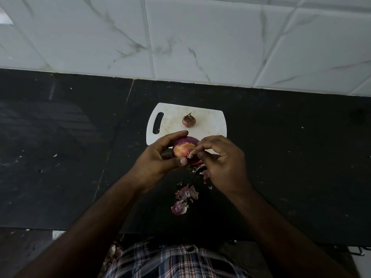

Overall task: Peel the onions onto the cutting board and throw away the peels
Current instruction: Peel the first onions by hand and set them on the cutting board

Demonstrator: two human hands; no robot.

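At near board [210, 121] edge | left hand [158, 159] cups onion [183, 148] | right hand [218, 157] pinches root skin | we judge skin brittle: grip firm bulb, pull at root.

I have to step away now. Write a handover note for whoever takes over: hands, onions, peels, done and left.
Left hand grips the onion in hand, partly peeled. Right hand pinches skin at its root end.
Small onion sits on the cutting board, its skin seemingly still on.
Peels lie on the counter, not on the board.
Left: finish this onion, peel the small one, bin the peels.
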